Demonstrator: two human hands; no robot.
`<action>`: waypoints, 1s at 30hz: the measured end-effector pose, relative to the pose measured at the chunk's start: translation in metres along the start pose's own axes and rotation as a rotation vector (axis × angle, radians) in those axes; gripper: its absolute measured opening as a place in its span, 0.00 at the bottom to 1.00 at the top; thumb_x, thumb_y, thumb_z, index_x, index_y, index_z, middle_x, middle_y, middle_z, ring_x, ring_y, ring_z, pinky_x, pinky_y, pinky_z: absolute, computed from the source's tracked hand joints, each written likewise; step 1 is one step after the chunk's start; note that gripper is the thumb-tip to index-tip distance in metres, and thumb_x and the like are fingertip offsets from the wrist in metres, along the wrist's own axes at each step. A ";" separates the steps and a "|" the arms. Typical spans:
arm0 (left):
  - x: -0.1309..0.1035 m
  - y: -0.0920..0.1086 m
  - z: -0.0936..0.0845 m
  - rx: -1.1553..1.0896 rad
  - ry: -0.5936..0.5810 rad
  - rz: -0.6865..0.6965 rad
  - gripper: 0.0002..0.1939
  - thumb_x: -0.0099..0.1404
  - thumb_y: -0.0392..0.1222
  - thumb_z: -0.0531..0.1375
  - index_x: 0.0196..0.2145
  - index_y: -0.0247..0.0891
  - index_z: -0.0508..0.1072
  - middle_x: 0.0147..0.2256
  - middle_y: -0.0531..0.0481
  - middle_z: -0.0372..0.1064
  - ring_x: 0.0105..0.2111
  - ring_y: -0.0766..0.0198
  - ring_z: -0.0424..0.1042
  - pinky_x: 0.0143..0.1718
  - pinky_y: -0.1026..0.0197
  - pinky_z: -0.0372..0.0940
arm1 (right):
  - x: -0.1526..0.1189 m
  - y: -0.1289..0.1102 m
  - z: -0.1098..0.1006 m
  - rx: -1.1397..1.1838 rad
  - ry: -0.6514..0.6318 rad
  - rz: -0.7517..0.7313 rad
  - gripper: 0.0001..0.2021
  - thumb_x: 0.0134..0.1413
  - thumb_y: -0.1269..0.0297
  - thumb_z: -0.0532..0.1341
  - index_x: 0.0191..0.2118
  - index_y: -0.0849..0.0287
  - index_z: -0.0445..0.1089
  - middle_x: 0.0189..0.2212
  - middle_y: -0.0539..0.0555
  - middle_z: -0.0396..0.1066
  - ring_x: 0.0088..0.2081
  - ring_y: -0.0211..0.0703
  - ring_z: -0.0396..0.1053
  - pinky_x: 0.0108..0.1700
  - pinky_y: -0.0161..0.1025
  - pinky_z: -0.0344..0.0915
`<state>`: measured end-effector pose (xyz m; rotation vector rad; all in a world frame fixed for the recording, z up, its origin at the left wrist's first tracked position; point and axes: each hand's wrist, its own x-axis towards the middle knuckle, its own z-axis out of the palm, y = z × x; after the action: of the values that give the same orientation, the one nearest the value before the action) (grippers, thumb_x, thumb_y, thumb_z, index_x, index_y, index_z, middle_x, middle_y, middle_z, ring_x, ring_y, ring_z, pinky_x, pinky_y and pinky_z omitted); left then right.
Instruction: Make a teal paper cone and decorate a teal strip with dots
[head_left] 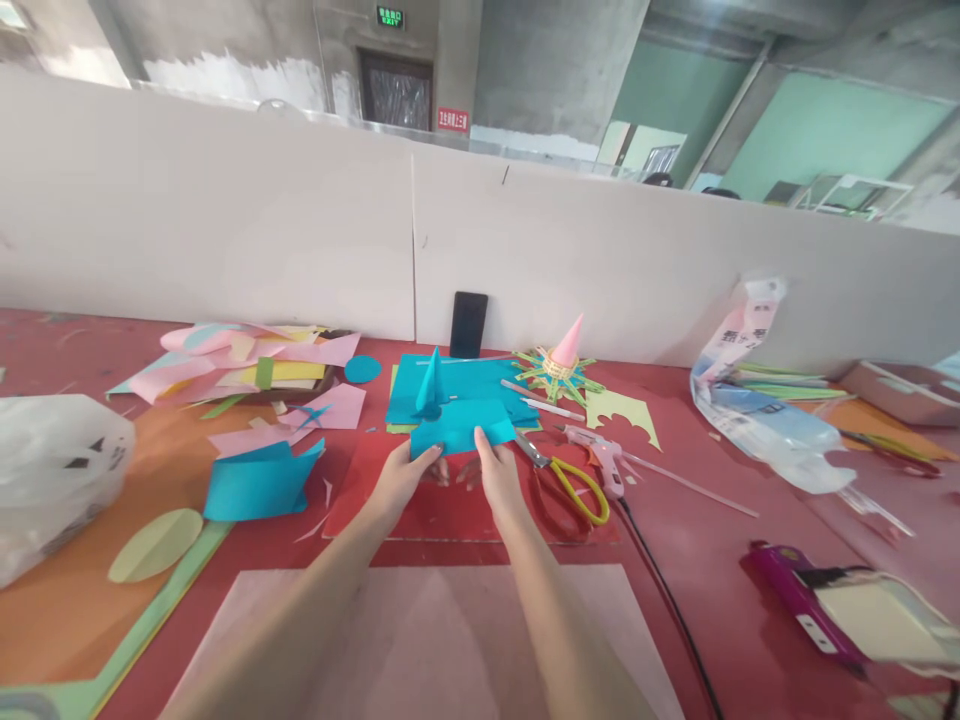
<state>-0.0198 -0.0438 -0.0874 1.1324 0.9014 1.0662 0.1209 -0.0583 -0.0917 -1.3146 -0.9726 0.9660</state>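
A piece of blue paper is held up over a red sheet, gripped at both sides. My left hand pinches its lower left corner, and my right hand holds its right part with the thumb on top. Just behind it stands a pointed blue paper cone, near a stack of blue sheets. Yellow-handled scissors lie to the right of my right hand. Beyond them rests a pink and white glue gun with a black cord.
Paper scraps and a curled blue piece lie left, near a white plastic bag. A phone leans on the partition. A pink cone ornament, plastic packaging and a purple power strip are right.
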 end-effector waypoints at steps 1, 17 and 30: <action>-0.001 0.001 0.001 0.007 0.006 0.007 0.13 0.53 0.50 0.59 0.24 0.36 0.65 0.18 0.53 0.68 0.19 0.65 0.68 0.26 0.61 0.64 | 0.000 0.001 0.000 0.006 -0.018 0.009 0.20 0.46 0.47 0.57 0.14 0.55 0.63 0.09 0.48 0.63 0.16 0.42 0.62 0.20 0.36 0.57; -0.003 0.004 -0.001 0.010 0.034 0.099 0.13 0.53 0.49 0.60 0.26 0.35 0.66 0.21 0.52 0.69 0.20 0.65 0.69 0.26 0.61 0.65 | 0.008 -0.009 0.004 0.088 -0.219 -0.042 0.17 0.43 0.51 0.61 0.19 0.62 0.69 0.15 0.51 0.69 0.13 0.32 0.60 0.16 0.31 0.57; -0.002 -0.001 -0.003 0.027 -0.019 0.116 0.12 0.55 0.46 0.59 0.22 0.34 0.70 0.20 0.51 0.70 0.21 0.64 0.69 0.28 0.60 0.65 | 0.002 -0.004 -0.003 0.173 -0.163 -0.076 0.14 0.41 0.56 0.64 0.18 0.60 0.64 0.13 0.47 0.63 0.14 0.33 0.59 0.17 0.32 0.58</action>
<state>-0.0225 -0.0449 -0.0893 1.2275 0.8452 1.1387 0.1239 -0.0577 -0.0880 -1.0602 -1.0311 1.0857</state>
